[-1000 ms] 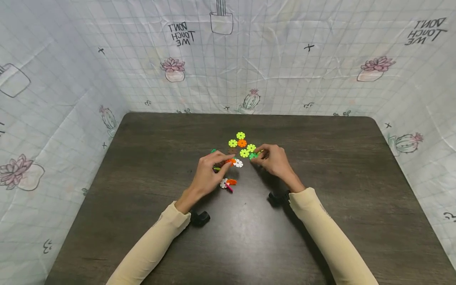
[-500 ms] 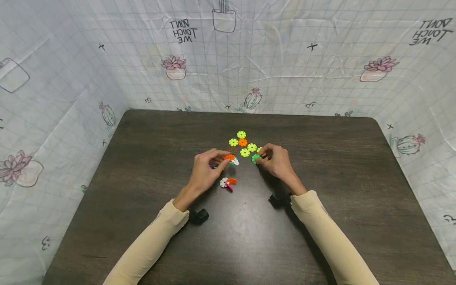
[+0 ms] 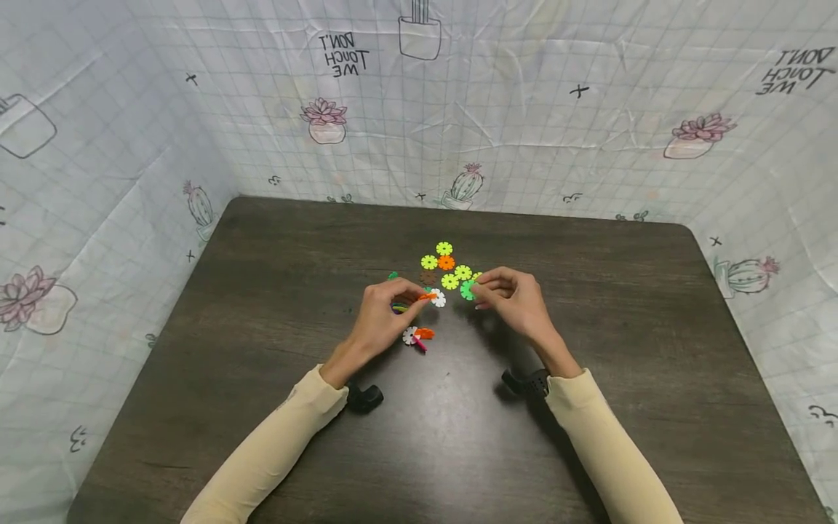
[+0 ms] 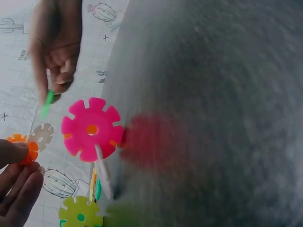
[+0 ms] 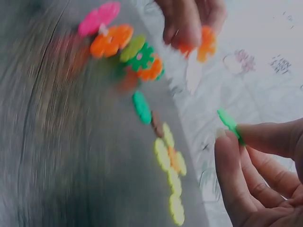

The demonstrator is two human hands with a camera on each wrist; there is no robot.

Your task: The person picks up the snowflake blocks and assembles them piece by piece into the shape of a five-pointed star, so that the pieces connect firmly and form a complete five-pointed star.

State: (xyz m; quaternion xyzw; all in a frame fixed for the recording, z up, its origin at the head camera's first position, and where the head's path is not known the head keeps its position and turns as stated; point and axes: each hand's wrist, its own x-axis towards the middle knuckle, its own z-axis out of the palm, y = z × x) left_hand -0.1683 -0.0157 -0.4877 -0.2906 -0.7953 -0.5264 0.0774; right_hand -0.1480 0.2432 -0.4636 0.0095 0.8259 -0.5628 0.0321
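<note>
Head view, left hand (image 3: 389,309) pinching orange disc (image 4: 33,151), right hand (image 3: 517,302) pinching green disc (image 3: 467,290), yellow discs (image 3: 447,280) beyond, one partly hidden

Dark table (image 3: 622,327) bearing yellow discs (image 3: 449,282), orange disc (image 3: 446,263), brown disc (image 3: 428,278).

The cloth (image 3: 511,94) is hanging behind the table (image 3: 622,291) and along its left and right. Over the table's middle, the left hand (image 3: 388,313) is pinching touching discs (image 3: 435,297) at its right, and the right hand (image 3: 515,301) is pinching a single disc (image 3: 468,290) at its left. Behind the hands a scatter (image 3: 446,266) of pieces is lying on the table, one piece farthest back, another partly hidden by the right hand. A cluster (image 3: 424,334) is resting on the table, nearer the person, just before the left hand; a second cluster (image 3: 399,308) is partly showing under that hand
</note>
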